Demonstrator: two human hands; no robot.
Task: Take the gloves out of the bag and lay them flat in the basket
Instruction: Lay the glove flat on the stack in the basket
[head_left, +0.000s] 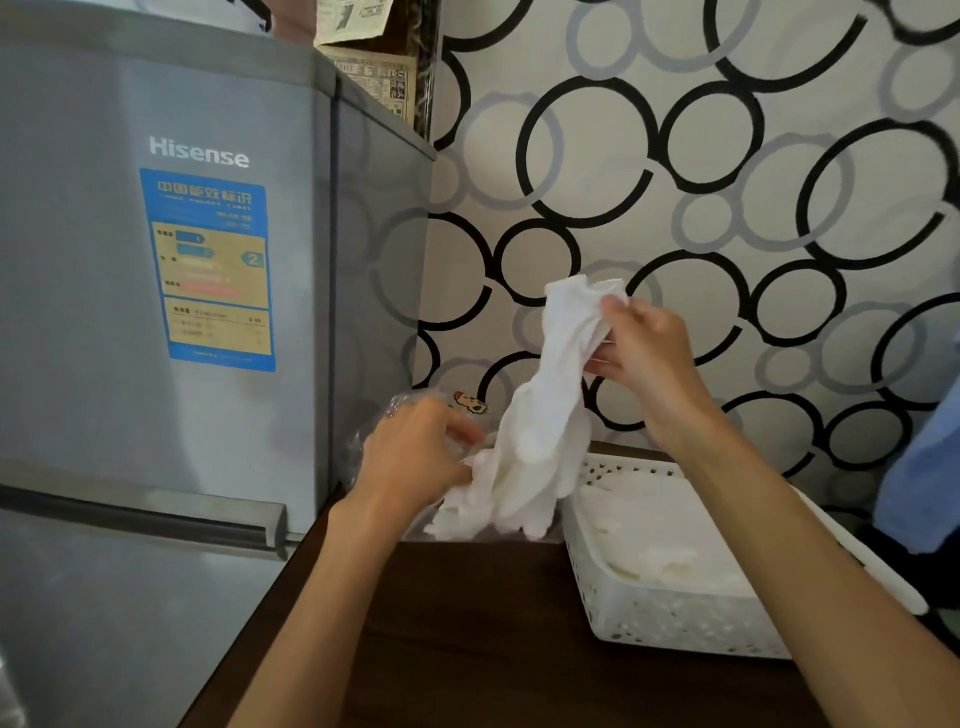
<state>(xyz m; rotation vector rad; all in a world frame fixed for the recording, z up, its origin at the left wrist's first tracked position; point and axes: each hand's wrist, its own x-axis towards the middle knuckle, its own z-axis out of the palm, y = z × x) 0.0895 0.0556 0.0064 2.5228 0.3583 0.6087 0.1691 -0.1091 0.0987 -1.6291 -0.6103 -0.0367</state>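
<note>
head view: the right hand (644, 353) is raised above the table, fingers pinched closed on the cuff end of a white glove (550, 410), which hangs down from that grip with its finger end drooping toward the tabletop. the lower part of the glove bunches together with more white fabric, and it is hard to tell whether that is one glove or several. the left hand (415, 457) is lower, curled closed around a clear plastic bag (395, 410); the bag is nearly transparent and blurred, so its outline and its opening are hard to make out, and the hand covers most of it. a small cartoon sticker (470, 402) shows just above the left hand's fingers.

to the right, a white perforated basket (649, 618) sits on the dark wooden table (493, 623), just beside the hanging glove. white gloves (660, 525) already lie in it, pale against the white so their edges blur. the right forearm crosses over the basket's far side and hides part of its rim. a grey hisense fridge (156, 312) stands at the left, its bottom cut off by the frame. a blue cloth (924, 467) is cut off at the right edge.
</note>
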